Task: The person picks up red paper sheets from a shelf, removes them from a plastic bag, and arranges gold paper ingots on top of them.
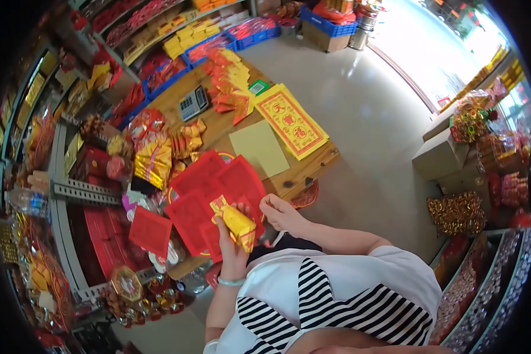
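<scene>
My left hand [232, 252], with a pale bracelet at its wrist, is closed around a folded yellow paper piece [241, 227] with red marks near its top. To the right of it, my right hand [282, 213] has its fingertips pinched together, apart from the folded paper. What those fingers hold, if anything, is too small to tell. Beneath and behind both hands lie several overlapping red paper sheets [202, 182]. A plain yellowish sheet [259, 148] rests beyond them, beside a stack of printed yellow and red papers [292, 121].
A calculator [194, 104] and a fan of folded red-yellow papers [227, 76] lie on the wooden table [312, 165]. Gold-wrapped bundles [153, 162] crowd its left side, next to a metal shelf frame [85, 192]. Cardboard boxes [442, 154] stand at right.
</scene>
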